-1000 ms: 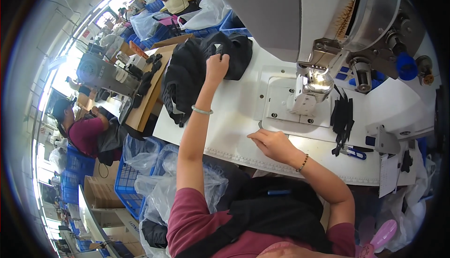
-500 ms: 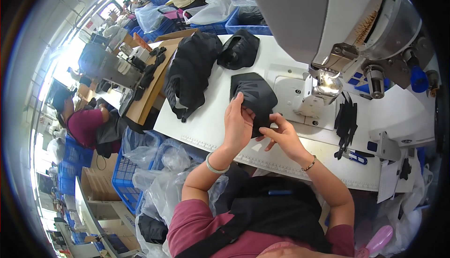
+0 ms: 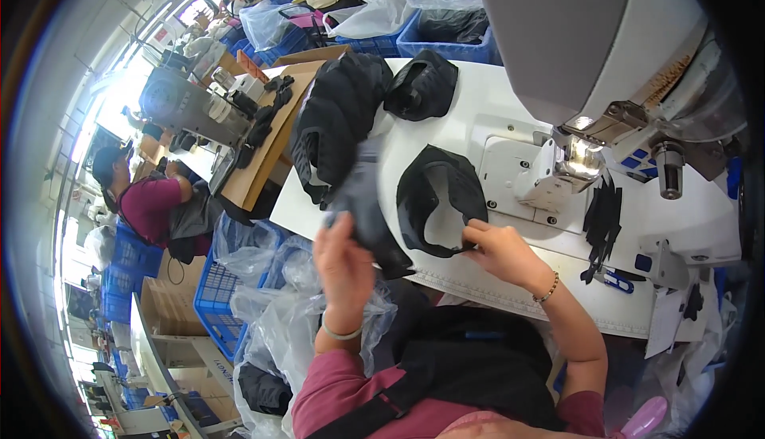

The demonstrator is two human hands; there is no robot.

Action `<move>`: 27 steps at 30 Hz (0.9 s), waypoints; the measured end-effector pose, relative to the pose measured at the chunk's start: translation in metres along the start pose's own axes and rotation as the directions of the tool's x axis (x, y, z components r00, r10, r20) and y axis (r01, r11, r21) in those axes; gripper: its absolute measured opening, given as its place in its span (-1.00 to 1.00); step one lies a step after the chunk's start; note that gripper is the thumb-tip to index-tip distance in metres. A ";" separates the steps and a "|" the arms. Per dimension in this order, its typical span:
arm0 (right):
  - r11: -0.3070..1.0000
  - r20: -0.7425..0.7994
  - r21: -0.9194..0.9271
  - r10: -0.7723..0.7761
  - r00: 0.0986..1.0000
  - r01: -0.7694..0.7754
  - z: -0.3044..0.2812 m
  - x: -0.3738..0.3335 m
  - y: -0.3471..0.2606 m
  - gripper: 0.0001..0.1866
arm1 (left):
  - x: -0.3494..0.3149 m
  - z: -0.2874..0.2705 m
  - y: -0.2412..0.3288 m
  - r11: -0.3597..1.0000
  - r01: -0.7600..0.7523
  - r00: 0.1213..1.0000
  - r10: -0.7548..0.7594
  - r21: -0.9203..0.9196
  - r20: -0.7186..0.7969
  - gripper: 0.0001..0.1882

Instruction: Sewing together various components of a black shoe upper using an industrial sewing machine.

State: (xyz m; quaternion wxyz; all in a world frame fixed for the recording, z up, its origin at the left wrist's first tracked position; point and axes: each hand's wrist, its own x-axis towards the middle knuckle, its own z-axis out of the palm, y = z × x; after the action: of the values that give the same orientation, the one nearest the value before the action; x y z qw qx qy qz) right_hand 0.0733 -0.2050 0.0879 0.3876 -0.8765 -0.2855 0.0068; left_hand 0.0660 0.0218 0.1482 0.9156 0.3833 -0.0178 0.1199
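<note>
My right hand pinches the near right edge of a black curved fabric piece, which stands like an open ring on the white sewing table. Further left, my left hand is smeared by motion, its fingers at the edge of a second dark grey fabric piece, also blurred and seemingly held there. Beyond it lies a stack of nested black fabric pieces, with another black piece beside it. The exact kind of these pieces I cannot make out.
A sewing machine head with its lamp lit stands at the right. Black strips and small blue-handled snips lie near it. Blue crates with plastic bags are at the left. A co-worker sits at another machine.
Both hands held one folded black piece together before. Now they are apart: my left hand has moved left with a dark piece, while a ring-shaped piece stands open at my right hand.
</note>
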 end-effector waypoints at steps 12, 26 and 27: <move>0.939 -0.688 -0.341 -0.221 0.692 -0.039 0.003 0.055 0.039 -0.68 | 0.006 -0.018 0.004 0.929 0.105 0.934 -0.214 0.354 0.287 -0.59; 0.513 -0.113 0.856 0.320 0.941 -0.071 -0.005 0.015 -0.054 -0.55 | 0.027 0.035 -0.027 0.886 0.239 0.916 -0.341 0.398 0.210 -0.64; 0.332 0.103 0.917 0.339 0.935 -0.221 -0.013 0.010 -0.062 -0.57 | 0.025 0.042 -0.034 0.907 0.246 0.902 -0.343 0.341 0.262 -0.64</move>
State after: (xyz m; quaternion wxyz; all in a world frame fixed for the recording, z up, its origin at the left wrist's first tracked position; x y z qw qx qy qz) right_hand 0.0533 -0.1752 0.1412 0.8134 -0.5493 -0.0571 0.1827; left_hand 0.1010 -0.0259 0.1568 0.8394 0.5301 -0.0871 -0.0831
